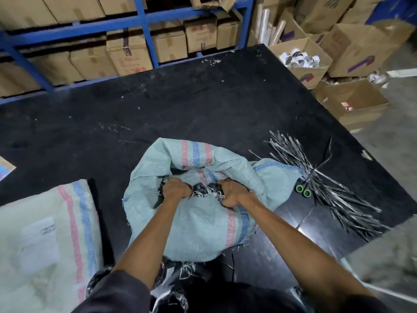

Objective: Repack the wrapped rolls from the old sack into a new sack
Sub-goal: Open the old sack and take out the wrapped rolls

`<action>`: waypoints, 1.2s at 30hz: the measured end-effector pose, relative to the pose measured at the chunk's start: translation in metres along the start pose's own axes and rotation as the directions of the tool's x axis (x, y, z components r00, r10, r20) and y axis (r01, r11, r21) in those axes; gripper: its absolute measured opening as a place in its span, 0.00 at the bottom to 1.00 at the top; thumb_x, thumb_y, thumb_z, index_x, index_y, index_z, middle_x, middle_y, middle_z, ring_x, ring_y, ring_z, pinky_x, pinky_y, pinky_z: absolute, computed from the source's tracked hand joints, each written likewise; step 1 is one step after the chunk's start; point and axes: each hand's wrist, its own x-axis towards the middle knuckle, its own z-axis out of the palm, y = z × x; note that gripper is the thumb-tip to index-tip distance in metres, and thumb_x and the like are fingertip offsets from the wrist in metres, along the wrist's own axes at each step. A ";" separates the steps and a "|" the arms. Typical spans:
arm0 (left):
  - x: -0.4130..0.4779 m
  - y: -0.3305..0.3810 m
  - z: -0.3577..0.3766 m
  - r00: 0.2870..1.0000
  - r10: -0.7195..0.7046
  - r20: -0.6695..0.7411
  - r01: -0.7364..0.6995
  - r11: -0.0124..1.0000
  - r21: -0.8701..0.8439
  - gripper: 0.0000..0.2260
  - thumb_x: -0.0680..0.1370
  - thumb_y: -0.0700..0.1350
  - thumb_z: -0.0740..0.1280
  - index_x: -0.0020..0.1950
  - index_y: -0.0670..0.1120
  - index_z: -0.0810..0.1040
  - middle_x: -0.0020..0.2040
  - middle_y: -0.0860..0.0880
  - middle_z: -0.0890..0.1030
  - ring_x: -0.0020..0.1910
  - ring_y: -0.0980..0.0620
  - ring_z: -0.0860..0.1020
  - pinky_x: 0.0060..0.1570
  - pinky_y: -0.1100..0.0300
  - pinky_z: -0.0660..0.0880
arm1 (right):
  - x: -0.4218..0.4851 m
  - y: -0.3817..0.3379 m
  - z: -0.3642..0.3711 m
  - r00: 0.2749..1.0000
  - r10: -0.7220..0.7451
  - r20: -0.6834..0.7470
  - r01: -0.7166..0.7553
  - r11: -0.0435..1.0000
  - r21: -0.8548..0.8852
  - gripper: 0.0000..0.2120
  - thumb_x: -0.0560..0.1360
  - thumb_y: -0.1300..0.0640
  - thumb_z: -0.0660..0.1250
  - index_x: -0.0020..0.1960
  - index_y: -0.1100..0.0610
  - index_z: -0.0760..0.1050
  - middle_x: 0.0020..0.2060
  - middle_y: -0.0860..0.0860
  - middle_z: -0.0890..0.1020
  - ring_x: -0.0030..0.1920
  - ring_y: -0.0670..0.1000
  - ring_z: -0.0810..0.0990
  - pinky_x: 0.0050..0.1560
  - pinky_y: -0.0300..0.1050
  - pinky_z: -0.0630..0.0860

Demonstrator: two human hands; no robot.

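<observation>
Pale green woven plastic, striped pink and blue, makes up the sack [198, 224] that lies straight ahead of the person on the black table [158, 105]. Its long axis runs from the body outward, and its far part is slumped open in loose folds. Both hands meet on a frayed edge about midway along it, the left hand [174, 189] and the right hand [232, 195] level with each other and equally near. Each has its fingers curled tight into the cloth, knuckles up, with both forearms stretched nearly straight. Between the fists shows a dark glossy bundle [200, 188], probably a wrapped roll, though that is not certain. More black wrapping [171, 292] shows at the sack's near end, against the body. Whether this sack is the old one or the new one is unclear. A second sack [45, 222], full and labelled, sits to the left. Green-handled scissors [303, 190] and a sheaf of dark strips [327, 181] lie just right of the sack. Any pull will likely run along that axis.
</observation>
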 end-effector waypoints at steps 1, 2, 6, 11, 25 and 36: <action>-0.002 -0.002 -0.002 1.000 -0.001 0.014 0.001 0.998 -0.056 0.33 0.79 0.54 0.66 0.76 0.36 0.61 0.73 0.42 0.70 0.71 0.44 0.72 0.64 0.56 0.72 | 0.001 0.000 0.001 0.999 0.010 -0.035 -0.009 1.000 0.024 0.43 0.69 0.57 0.72 0.80 0.55 0.58 0.71 0.55 0.71 0.68 0.57 0.73 0.70 0.48 0.71; -0.003 -0.004 -0.004 1.000 0.004 0.017 -0.003 0.996 -0.092 0.34 0.78 0.55 0.68 0.76 0.37 0.62 0.72 0.42 0.71 0.70 0.44 0.72 0.65 0.56 0.71 | 0.003 0.000 0.001 0.997 0.021 -0.075 -0.017 0.998 0.059 0.45 0.68 0.55 0.74 0.80 0.56 0.57 0.72 0.56 0.69 0.70 0.57 0.72 0.71 0.49 0.71; -0.012 -0.010 -0.023 0.996 0.039 -0.078 -0.056 0.971 -0.232 0.32 0.67 0.52 0.80 0.64 0.40 0.72 0.61 0.43 0.79 0.60 0.45 0.78 0.58 0.57 0.76 | 0.000 -0.002 -0.010 0.973 0.058 -0.224 -0.007 0.975 0.223 0.48 0.65 0.57 0.77 0.78 0.58 0.55 0.67 0.57 0.72 0.66 0.59 0.75 0.66 0.51 0.74; -0.034 -0.014 -0.067 0.979 0.077 -0.188 -0.148 0.904 -0.400 0.19 0.59 0.48 0.84 0.35 0.44 0.76 0.35 0.51 0.78 0.35 0.53 0.75 0.28 0.68 0.69 | -0.002 0.001 -0.034 0.939 0.060 -0.340 0.165 0.786 0.595 0.48 0.60 0.56 0.78 0.76 0.55 0.60 0.61 0.51 0.78 0.61 0.53 0.78 0.64 0.48 0.75; -0.119 -0.031 -0.126 0.825 0.194 -0.530 -0.521 0.625 -0.582 0.46 0.56 0.54 0.86 0.67 0.47 0.69 0.59 0.52 0.76 0.57 0.53 0.76 0.55 0.59 0.74 | -0.068 -0.001 -0.098 0.944 -0.179 -0.278 0.329 0.445 0.833 0.52 0.59 0.56 0.87 0.76 0.57 0.66 0.66 0.54 0.80 0.64 0.52 0.80 0.68 0.54 0.75; -0.184 -0.056 -0.124 0.691 0.130 -0.711 -0.669 0.489 -0.560 0.40 0.55 0.54 0.86 0.62 0.53 0.73 0.56 0.57 0.81 0.55 0.58 0.80 0.57 0.57 0.79 | -0.139 -0.033 -0.113 0.771 -0.173 -0.612 0.606 0.495 0.623 0.32 0.63 0.54 0.84 0.61 0.48 0.70 0.55 0.46 0.81 0.55 0.46 0.80 0.46 0.35 0.79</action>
